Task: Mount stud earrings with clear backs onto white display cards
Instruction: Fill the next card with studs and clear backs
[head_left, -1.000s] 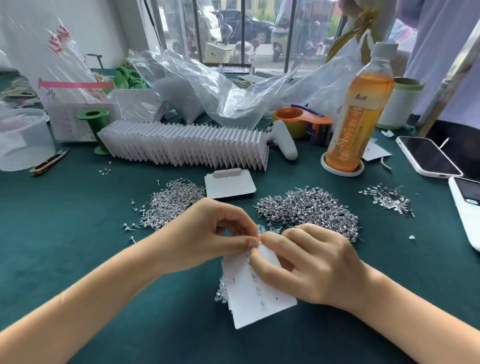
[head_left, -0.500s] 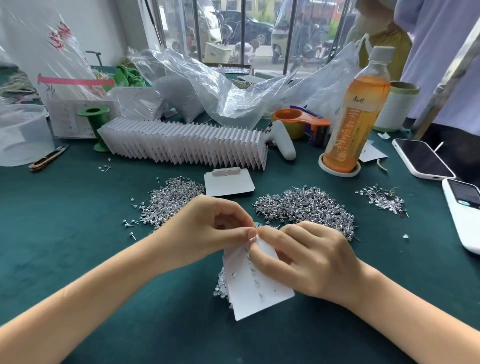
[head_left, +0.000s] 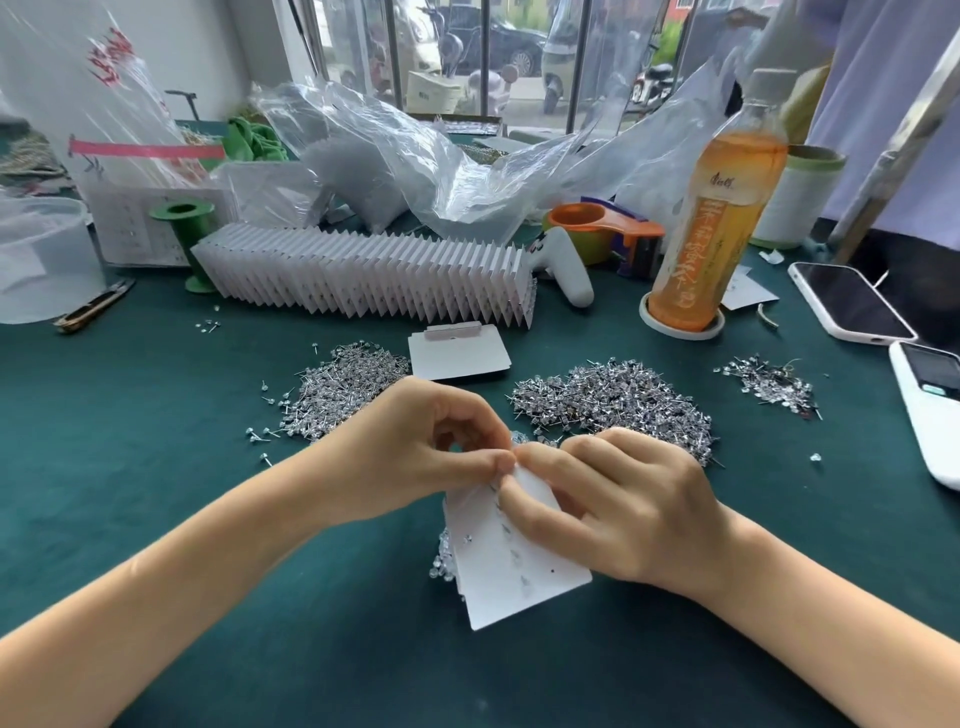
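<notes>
A white display card (head_left: 511, 577) stands tilted on the green table, its back towards me with several stud posts poking through. My right hand (head_left: 618, 506) grips the card's upper part, fingers curled over its top edge. My left hand (head_left: 431, 452) pinches something tiny at that same top edge, thumb against forefinger; the item itself is hidden. Loose stud earrings lie in a left pile (head_left: 340, 387) and a larger right pile (head_left: 618, 402). A few clear backs (head_left: 441, 564) peek out beside the card's left edge.
A blank card (head_left: 460, 358) lies flat behind my hands. A long row of filled cards (head_left: 363, 280) stands further back. An orange drink bottle (head_left: 719, 208), two phones (head_left: 849, 306) and a small stud pile (head_left: 774, 384) are at right. Plastic bags, a green spool and a knife sit at the back and left.
Both hands stayed together at the card's top edge, with only slight finger shifts. The view moved a little; the card keeps its tilt.
</notes>
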